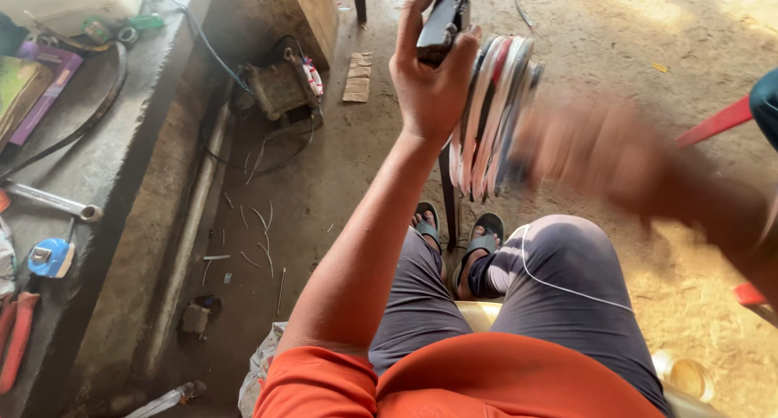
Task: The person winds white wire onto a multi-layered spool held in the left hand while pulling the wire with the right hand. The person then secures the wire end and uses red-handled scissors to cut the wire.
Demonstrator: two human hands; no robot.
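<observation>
Your left hand (429,86) is up in front of you, and its grip is shut tight around a small black box (442,25). Just beside it, touching your palm, is a fat stack of thin flat rings (490,114) in white, red and grey, standing on edge above your knees. Your right hand (596,155) is at the far side of the stack, but it is all blurry, so I cannot tell if its grip is shut or apart.

Hold the black box still with your thumb on top. I think the stack could tip or slide apart, so keep your left wrist straight. Slow your right hand down and press flat on the rings so they stay lined up.

Down on your left, the grey tabletop (89,171) has a silver wrench (49,201) and a blue tape measure (50,258). Your feet in sandals (478,244) are on the dirt floor (324,183).
</observation>
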